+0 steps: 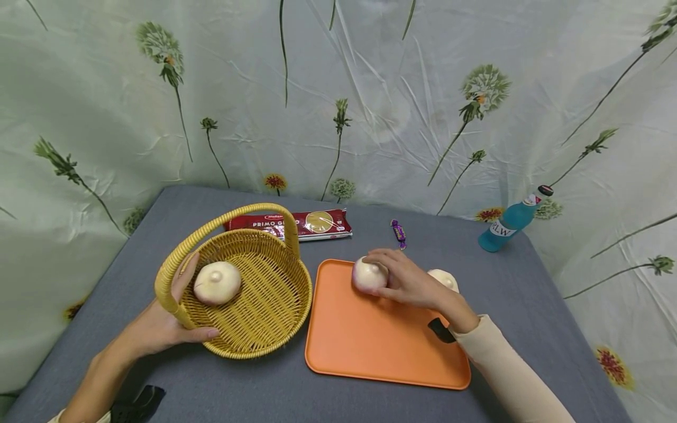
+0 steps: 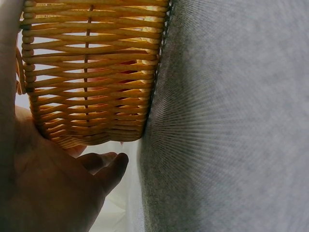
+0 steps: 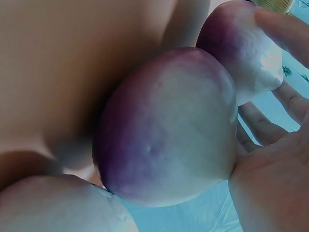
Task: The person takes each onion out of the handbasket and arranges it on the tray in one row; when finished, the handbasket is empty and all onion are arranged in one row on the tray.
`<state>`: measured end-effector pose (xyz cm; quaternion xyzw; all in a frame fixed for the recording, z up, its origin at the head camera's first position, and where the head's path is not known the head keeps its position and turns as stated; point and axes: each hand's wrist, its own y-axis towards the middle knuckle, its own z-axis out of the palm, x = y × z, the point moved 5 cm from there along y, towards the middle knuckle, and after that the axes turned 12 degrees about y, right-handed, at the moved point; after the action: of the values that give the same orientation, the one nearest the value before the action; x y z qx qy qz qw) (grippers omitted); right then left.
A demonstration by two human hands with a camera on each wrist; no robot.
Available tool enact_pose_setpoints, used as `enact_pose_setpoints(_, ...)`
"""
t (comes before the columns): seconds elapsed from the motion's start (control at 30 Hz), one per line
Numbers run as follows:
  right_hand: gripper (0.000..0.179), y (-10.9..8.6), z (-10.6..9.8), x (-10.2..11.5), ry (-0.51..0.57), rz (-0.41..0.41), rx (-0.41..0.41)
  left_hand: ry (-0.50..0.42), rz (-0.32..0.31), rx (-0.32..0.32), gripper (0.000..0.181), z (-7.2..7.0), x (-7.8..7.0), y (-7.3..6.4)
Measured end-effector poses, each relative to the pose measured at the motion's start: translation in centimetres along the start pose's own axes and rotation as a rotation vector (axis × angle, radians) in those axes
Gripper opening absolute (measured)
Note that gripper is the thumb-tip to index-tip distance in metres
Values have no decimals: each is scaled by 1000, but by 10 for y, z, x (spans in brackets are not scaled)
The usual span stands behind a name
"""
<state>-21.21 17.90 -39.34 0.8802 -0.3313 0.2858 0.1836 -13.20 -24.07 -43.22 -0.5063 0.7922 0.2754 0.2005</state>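
My right hand (image 1: 404, 279) curls its fingers and thumb round a white-and-purple turnip (image 1: 366, 277) at the far edge of an orange tray (image 1: 381, 346). Behind that wrist another turnip (image 1: 443, 278) shows partly. The right wrist view has a large turnip (image 3: 164, 130) near the palm and part of a third (image 3: 58, 208) at lower left. On the left, my left hand (image 1: 164, 326) grips the side of a yellow wicker basket (image 1: 264, 305), its thumb at the front rim and fingers by the handle. A pale turnip (image 1: 217, 283) sits inside the basket, beside those fingers.
Behind the basket lies a red spaghetti packet (image 1: 322, 224), partly covered by the handle. A purple-wrapped candy (image 1: 398, 234) is beyond the tray. At the back right a blue bottle (image 1: 513, 222) stands by the floral cloth backdrop (image 1: 381, 117). Grey cloth covers the table (image 1: 254, 388).
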Motion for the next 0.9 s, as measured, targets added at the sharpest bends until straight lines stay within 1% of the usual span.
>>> enact_pose_setpoints(0.2, 55, 1, 1, -1, -41, -4, 12, 2, -10, 7, 143, 0, -1, 0)
enact_pose_setpoints(0.33, 56, 2, 1, -2, -47, -6, 14, 1, -15, 11, 143, 0, -1, 0)
enact_pose_setpoints(0.53, 56, 3, 5, -5, -83, 1, 31, 3, -5, -1, 143, 1, 0, -1)
enact_pose_setpoints(0.67, 56, 3, 6, -5, -89, -4, 28, 3, 5, -9, 143, 1, 0, -1)
enact_pose_setpoints(0.9, 56, 4, 5, -4, -98, 4, 28, 5, 4, -4, 144, 0, 1, -1)
